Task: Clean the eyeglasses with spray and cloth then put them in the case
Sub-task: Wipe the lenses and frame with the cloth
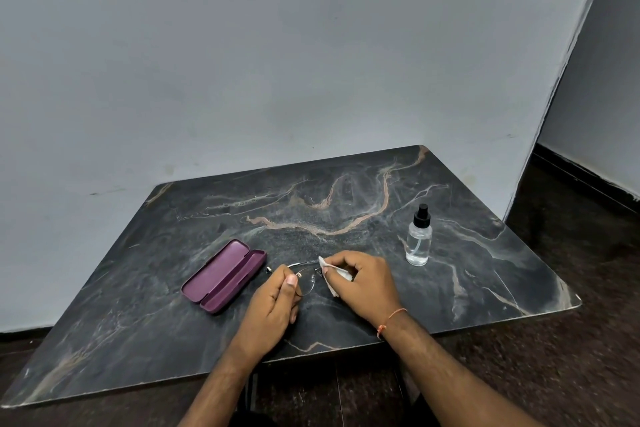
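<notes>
- Reading labels: no legible writing on any item; the spray bottle (419,238) has no visible label text, and the case (224,276) shows no brand mark.
- Spray bottle: clear body, black pump top, upright on the counter (346,204) at the right, well apart from the hands. Clear liquid fills the lower part; a thin dip tube shows inside.
- Case: purple hard case, lid swung open, lying flat on the counter left of the hands. Both halves show purple lining; nothing visible inside.
- Eyeglasses (304,279): thin metal frame with round lenses, held between both hands just above the counter, just right of the case. One temple tip pokes out toward the case.
- Left hand (275,308): fingers curled, thumb and fingers pinching the frame at the lens nearest the case; thumbnail faces the camera.
- Right hand (362,282): fingers curled round a white cloth (334,276), pressing it onto the other lens side of the eyeglasses. Cloth corners stick out above and below the fingers. That lens is mostly hidden by cloth and fingers.
- Orange thread band (391,317) on the right wrist.
- Counter: dark marble-look top with pale tan veins, set against a grey wall (277,62); dark floor (571,357) around it.
</notes>
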The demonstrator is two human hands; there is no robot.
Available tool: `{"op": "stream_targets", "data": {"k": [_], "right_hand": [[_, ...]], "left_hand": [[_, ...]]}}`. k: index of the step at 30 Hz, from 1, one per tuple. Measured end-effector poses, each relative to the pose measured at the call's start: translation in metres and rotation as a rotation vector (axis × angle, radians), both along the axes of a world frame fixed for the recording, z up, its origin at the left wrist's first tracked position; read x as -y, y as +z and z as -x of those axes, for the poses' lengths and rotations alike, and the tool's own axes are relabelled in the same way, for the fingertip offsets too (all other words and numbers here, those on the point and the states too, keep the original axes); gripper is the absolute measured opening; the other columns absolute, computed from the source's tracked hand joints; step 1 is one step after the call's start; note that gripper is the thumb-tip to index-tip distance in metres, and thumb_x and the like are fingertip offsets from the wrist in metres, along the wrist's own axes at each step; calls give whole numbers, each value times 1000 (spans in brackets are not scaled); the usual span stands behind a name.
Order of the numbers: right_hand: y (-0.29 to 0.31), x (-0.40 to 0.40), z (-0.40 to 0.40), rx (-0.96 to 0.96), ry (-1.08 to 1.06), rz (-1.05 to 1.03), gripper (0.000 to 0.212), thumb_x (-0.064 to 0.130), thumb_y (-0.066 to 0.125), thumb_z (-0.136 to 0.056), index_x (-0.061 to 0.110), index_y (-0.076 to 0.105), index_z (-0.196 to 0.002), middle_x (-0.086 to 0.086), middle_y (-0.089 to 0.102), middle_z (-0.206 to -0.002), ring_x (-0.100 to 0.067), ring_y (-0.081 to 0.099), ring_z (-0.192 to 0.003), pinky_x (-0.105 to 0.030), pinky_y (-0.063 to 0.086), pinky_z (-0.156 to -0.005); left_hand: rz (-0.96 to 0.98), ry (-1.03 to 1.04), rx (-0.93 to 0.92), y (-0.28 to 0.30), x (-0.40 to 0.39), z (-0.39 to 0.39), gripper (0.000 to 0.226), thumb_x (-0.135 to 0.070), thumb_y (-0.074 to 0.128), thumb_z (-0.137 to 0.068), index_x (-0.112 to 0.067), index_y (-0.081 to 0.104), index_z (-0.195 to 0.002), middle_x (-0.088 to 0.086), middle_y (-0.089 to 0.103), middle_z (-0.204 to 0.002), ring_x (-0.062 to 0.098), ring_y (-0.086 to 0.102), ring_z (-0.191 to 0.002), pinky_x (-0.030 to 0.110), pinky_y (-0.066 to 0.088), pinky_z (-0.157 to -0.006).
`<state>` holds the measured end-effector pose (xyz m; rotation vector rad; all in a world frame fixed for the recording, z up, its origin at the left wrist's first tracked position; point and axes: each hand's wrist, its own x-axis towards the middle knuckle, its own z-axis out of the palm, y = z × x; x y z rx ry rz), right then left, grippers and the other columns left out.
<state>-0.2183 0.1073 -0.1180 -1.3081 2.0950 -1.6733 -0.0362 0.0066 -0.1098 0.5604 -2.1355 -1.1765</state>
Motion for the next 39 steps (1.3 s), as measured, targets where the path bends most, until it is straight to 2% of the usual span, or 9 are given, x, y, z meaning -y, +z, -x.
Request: {"op": "stream_targets", "data": {"k": [2, 6, 10, 14, 17, 22, 28, 35, 39], "right_hand": [[0, 2, 1, 25, -61, -27, 9, 43, 79, -84, 38, 83, -90, 30, 77, -83, 5, 73, -79, -10, 50, -66], [0, 6, 6, 44, -209, -119, 9, 43, 78, -88, 37, 82, -92, 24, 79, -84, 3, 71, -78, -21, 56, -71], [-1, 5, 4, 1, -120, -128, 7, 40, 79, -88, 36, 82, -92, 25, 78, -83, 2, 72, -77, -20, 55, -68], [-2, 2, -1, -50, 1, -84, 8, 36, 81, -86, 33, 84, -93, 29, 78, -87, 5, 74, -79, -15, 55, -70], [-1, 4, 0, -14, -72, -113, 12, 45, 77, -84, 36, 82, -91, 27, 76, -76, 1, 72, -72, -21, 56, -67], [-1, 6, 6, 25, -187, -102, 9, 40, 77, -88, 36, 81, -94, 25, 78, -85, 4, 71, -79, -25, 58, -71], [-1, 2, -1, -62, -12, -21, 10, 36, 78, -86, 34, 83, -94, 29, 78, -94, 6, 74, -88, -9, 52, -74], [2, 4, 6, 49, -205, -73, 15, 45, 71, -86, 36, 81, -93, 23, 77, -87, 1, 71, -82, -27, 57, -74], [2, 4, 5, 32, -193, -63, 8, 39, 75, -92, 35, 81, -95, 22, 77, -89, 2, 70, -86, -20, 54, -75]], "left_hand": [[2, -1, -10, 0, 1, 0, 46, -44, 39, -113, -9, 50, -85, -4, 48, -64, 14, 48, -55, 32, 45, -58], [-10, 0, -39, 1, 2, -1, 49, -49, 39, -111, -9, 50, -85, -5, 48, -67, 16, 48, -55, 32, 46, -57], [-39, 9, -59, 1, 2, -1, 51, -49, 39, -110, -6, 48, -85, -6, 47, -67, 18, 46, -56, 35, 45, -58], [-82, 26, -66, 0, 5, 0, 46, -37, 38, -112, 0, 45, -87, -6, 46, -69, 18, 45, -56, 34, 44, -58], [-106, 22, -69, 0, 5, 0, 44, -34, 37, -112, 2, 43, -88, -4, 46, -70, 17, 45, -56, 28, 44, -57], [-128, 10, -69, -1, 6, 0, 43, -32, 37, -112, 4, 43, -89, -4, 46, -71, 15, 45, -56, 25, 44, -56], [-140, 5, -63, -4, 9, 1, 41, -33, 38, -112, -1, 44, -87, -3, 46, -70, 15, 45, -56, 27, 44, -56], [-87, -22, -62, -3, 7, 1, 50, -48, 41, -109, -4, 47, -86, -2, 48, -71, 14, 47, -55, 26, 45, -56], [-62, -12, -39, -1, 5, 1, 47, -44, 41, -112, -6, 50, -85, -2, 50, -69, 15, 47, -55, 29, 44, -55]]}}
